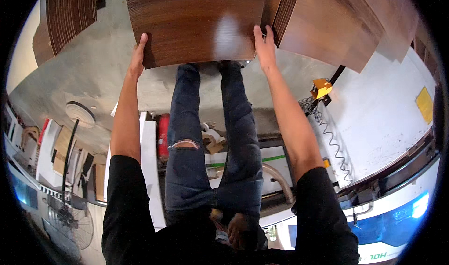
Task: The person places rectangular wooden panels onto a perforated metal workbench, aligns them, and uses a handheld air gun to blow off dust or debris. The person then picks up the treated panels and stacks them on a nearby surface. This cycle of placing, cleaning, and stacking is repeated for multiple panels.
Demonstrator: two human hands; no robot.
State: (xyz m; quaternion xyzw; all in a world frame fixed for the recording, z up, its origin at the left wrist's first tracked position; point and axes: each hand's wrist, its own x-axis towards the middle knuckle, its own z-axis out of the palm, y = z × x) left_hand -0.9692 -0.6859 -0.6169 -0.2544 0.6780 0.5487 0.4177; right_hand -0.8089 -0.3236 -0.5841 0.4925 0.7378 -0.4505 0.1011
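A dark brown wood-grain board point(187, 31) lies between my hands at the top of the head view, above my feet. At its left edge my left hand point(138, 56) is closed on it, thumb along the side and the other fingers mostly hidden. My right hand point(265, 49) is at the opposite edge, near the front corner, its fingers bent against the board. A pale glare covers part of the board's surface. Both arms are stretched forward.
Stacked brown panels point(327, 26) lie to the right over a white surface point(374, 110). More dark boards point(70, 19) stand at the far left. A yellow device point(321, 88) with a coiled black cable point(333, 143) is near my right arm. A fan point(70, 223) stands at lower left.
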